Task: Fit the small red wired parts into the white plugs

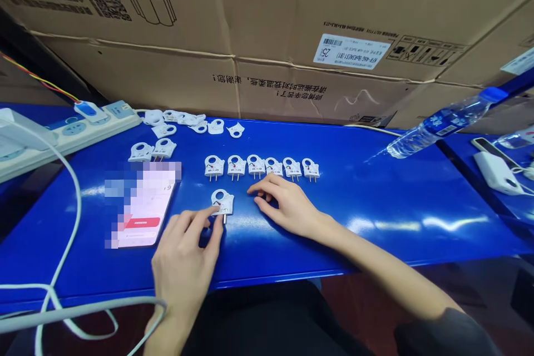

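Observation:
Between the thumb and index finger of my left hand [186,247] is a white plug piece with a round hole [225,201], lying at the table's middle with a metal pin towards me. My right hand [290,204] rests on the table to its right, holding nothing, fingers loosely bent and thumb apart. Just beyond it runs a row of several similar white plug pieces [236,166], their pins pointing towards me; the fingers partly cover one. Farther left sit two more plug pieces [164,148], and behind them a heap of white parts with round holes [183,118].
A lit phone [152,206] lies on the blue table [375,189] beside my left hand. At the left are a power strip [70,136] and a white cable [75,206]. A water bottle [446,122] is at the right; a large cardboard box [267,39] stands behind.

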{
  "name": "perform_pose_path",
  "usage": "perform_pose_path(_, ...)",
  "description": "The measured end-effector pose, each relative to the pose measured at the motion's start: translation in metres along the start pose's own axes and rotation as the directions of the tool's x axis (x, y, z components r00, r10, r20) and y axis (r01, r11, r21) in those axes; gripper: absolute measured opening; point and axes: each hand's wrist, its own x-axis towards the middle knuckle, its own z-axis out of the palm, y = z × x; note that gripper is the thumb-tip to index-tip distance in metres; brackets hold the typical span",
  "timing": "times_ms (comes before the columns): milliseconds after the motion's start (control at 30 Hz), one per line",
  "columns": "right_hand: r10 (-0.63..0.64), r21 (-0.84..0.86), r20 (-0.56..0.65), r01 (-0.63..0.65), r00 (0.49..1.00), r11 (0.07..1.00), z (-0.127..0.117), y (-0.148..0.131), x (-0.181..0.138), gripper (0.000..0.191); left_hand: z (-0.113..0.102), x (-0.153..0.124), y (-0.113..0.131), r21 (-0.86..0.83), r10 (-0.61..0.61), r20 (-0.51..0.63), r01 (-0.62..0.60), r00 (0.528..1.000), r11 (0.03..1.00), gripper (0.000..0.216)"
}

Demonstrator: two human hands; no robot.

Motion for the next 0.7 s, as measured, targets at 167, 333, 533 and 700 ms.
perform_pose_path(167,-0.015,-0.021,0.019,0.015,1.000,1.000,0.001,0.000,-0.001,0.022,-0.005,0.017,-0.031,0.154,-0.020,-0.047,0.027,0.999,0.988,0.026)
perform_pose_path(333,0.000,-0.021,0.025,0.000,1.000,1.000,0.000,-0.001,0.000,0.022,-0.008,0.041,-0.041,0.221,-0.071,0.064,0.056,0.995,0.974,0.035)
perform_pose_path(533,0.007,-0.033,0.041,-0.005,0.999,0.999,-0.002,-0.003,-0.001,0.023,-0.011,0.059,-0.041,0.251,-0.135,0.138,0.097,0.981,0.963,0.036)
perform_pose_path(700,0.008,-0.064,0.047,-0.005,0.999,0.998,0.000,-0.003,-0.001,0.024,-0.012,0.063,-0.045,0.264,-0.142,0.145,0.100,0.979,0.959,0.033)
